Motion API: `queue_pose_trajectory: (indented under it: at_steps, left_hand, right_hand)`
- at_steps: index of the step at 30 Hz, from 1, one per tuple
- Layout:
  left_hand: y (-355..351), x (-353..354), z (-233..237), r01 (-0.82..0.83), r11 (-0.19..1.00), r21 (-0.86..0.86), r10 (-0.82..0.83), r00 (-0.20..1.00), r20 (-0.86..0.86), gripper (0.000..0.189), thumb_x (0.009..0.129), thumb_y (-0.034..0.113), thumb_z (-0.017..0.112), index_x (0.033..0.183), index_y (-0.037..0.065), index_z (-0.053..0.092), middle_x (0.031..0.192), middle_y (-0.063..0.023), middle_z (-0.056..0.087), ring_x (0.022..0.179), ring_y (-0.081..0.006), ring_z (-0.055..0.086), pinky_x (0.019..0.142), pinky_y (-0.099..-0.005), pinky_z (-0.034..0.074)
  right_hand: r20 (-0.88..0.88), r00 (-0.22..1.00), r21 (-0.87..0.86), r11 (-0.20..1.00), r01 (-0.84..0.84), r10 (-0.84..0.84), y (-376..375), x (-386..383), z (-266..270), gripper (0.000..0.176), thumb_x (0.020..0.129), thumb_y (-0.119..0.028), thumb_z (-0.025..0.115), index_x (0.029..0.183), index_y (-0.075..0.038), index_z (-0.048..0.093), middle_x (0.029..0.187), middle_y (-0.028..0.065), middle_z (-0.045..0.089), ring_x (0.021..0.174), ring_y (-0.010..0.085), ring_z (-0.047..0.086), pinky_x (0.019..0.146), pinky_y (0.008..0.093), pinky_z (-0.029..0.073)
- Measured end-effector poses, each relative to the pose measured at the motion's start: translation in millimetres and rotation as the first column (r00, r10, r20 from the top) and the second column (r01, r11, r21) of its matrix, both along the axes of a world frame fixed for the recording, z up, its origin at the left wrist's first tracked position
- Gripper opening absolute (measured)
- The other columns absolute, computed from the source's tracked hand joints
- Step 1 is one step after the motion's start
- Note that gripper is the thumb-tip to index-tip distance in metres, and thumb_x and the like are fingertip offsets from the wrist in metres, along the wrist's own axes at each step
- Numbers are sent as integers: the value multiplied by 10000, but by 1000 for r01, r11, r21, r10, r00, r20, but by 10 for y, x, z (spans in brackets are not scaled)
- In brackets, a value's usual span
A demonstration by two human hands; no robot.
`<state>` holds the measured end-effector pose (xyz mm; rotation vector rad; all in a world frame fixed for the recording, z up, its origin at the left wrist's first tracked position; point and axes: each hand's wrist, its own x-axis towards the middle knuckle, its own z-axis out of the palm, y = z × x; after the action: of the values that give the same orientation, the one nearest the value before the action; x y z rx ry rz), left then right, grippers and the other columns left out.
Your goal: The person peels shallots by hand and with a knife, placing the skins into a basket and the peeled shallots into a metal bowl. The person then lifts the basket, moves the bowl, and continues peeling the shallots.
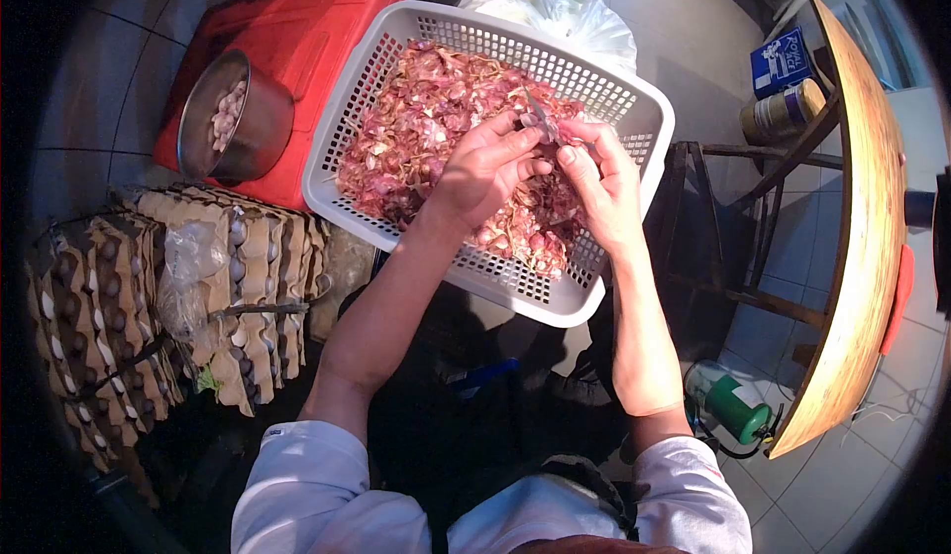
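Note:
Over a grey plastic basket (pixel 325 163) of red shallots and loose papery skins (pixel 426 118), my two hands meet at the fingertips. A small knife blade (pixel 538 110) points up and away between them, its base at the fingers of my right hand (pixel 602 172). The knife's handle is hidden in that closed hand. My left hand (pixel 485 169) is closed in a pinch beside the blade. Reddish skin shows at the fingertips, apparently a shallot mostly covered by the fingers.
A metal pot (pixel 263 123) with peeled pieces stands on a red crate (pixel 307 34) at left. Stacked egg trays (pixel 253 286) sit below it. Behind the basket lies a clear plastic bag (pixel 584 24). A wooden tabletop (pixel 842 257) and green canister (pixel 735 407) are at right.

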<state>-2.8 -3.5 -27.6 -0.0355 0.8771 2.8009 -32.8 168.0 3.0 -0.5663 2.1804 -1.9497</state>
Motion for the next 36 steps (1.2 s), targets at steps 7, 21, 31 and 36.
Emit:
queue_pose_trajectory:
  at_steps: [7, 21, 31, 36]
  left_hand:
    - [-15, -2, -9, 0, 1000, 12, 0, 1000, 8, 209, 977, 83, 501, 1169, 16, 549, 1090, -94, 630, 986, -169, 615, 845, -328, 516]
    - [-16, 5, -45, 9, 999, -40, -8, 1000, 7, 245, 992, 93, 451, 1200, -11, 527, 1101, -102, 626, 963, -165, 601, 769, -281, 486]
    - [0, 23, 5, 7, 999, -33, -7, 1000, 9, 211, 972, 81, 486, 1158, 5, 552, 1082, -77, 626, 959, -146, 600, 762, -286, 489]
    - [2, 16, 51, 0, 996, -84, 3, 1000, 26, 210, 963, 84, 511, 1148, -3, 559, 1068, -71, 627, 959, -142, 601, 764, -280, 488]
  right_hand:
    - [96, 995, -100, 995, -14, 24, 9, -19, -57, 246, 934, -114, 610, 1147, 7, 593, 988, 48, 657, 922, 110, 588, 817, 270, 474]
    - [-46, 999, 64, 998, -3, 6, -14, 18, -10, 294, 891, -135, 666, 1155, -31, 587, 1045, 112, 674, 990, 199, 640, 866, 324, 487]
    - [-6, 1000, 13, 1000, 21, -21, -28, 26, -4, 240, 894, -131, 665, 1095, -14, 607, 963, 96, 679, 910, 148, 631, 815, 301, 491]
    - [-56, 998, 14, 1000, 27, -26, -16, 10, -72, 212, 914, -124, 643, 1083, 0, 610, 932, 66, 664, 866, 132, 615, 788, 276, 486]
